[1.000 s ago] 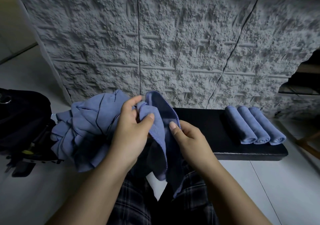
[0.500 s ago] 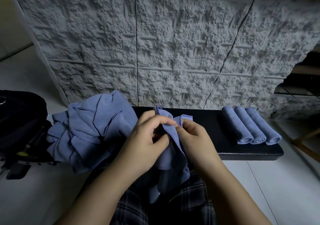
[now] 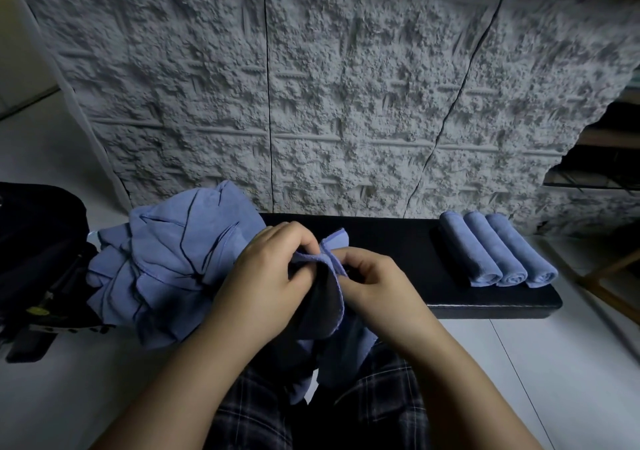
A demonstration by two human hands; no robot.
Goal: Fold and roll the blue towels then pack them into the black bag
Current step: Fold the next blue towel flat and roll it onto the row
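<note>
**Both hands pinch one blue towel at its top edge**

No brand, label or writing can be read anywhere.

At centre the left hand [image 3: 266, 276] and right hand [image 3: 374, 287] sit close together, fingers curled, each pinching the top hem of the blue towel [image 3: 332, 314]. Its lower part hangs down over the plaid trousers [image 3: 377, 411], partly lost in shadow.

At 9 o'clock the black bag [image 3: 38, 242] is cut off by the frame's left edge; whether it is open, or what it contains, cannot be told. Beside it, toward centre, lies the crumpled pile of blue towels [image 3: 166, 262].

At 3 o'clock three rolled towels [image 3: 498, 252] lie side by side, touching, on the black bench [image 3: 398, 242].
</note>
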